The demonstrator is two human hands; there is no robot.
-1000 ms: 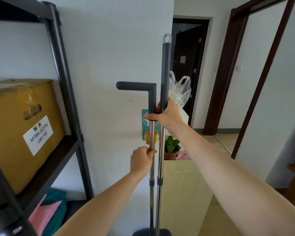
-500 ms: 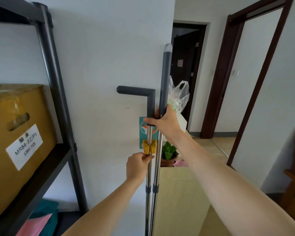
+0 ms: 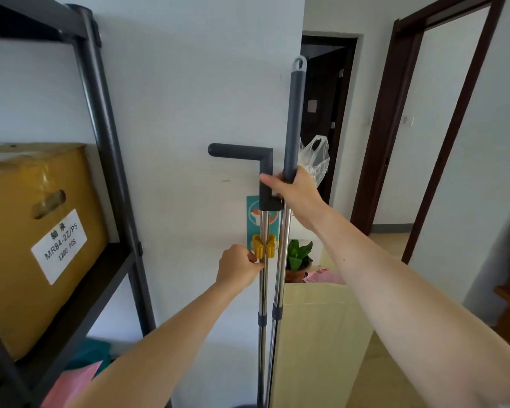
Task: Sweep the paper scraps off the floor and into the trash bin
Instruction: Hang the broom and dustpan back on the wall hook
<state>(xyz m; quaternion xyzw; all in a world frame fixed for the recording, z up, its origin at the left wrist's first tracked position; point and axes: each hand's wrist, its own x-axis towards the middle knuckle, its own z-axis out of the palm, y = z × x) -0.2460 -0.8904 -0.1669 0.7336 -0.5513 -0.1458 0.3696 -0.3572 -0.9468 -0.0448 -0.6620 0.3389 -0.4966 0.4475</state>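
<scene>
Two bare forearms reach forward from the bottom edge toward a pair of upright metal poles standing against a white wall. The left hand is closed, its fingertips pinched on the pole of the dustpan handle just below a yellow clip that clasps that pole to the wall. Higher up, the right hand is wrapped around the lower end of the grey grip of the broom handle, with its thumb lying across the neighbouring dustpan grip, whose top bends left in an L shape. The two poles stand side by side, nearly touching, and their lower ends run out of view at the bottom edge. To the left, a black metal shelf holds a yellow cardboard box with a white label. Just behind the poles on the right, a pale wooden cabinet carries a potted plant, with a clear plastic bag above it. Farther back, a dark doorway opens into another room.
</scene>
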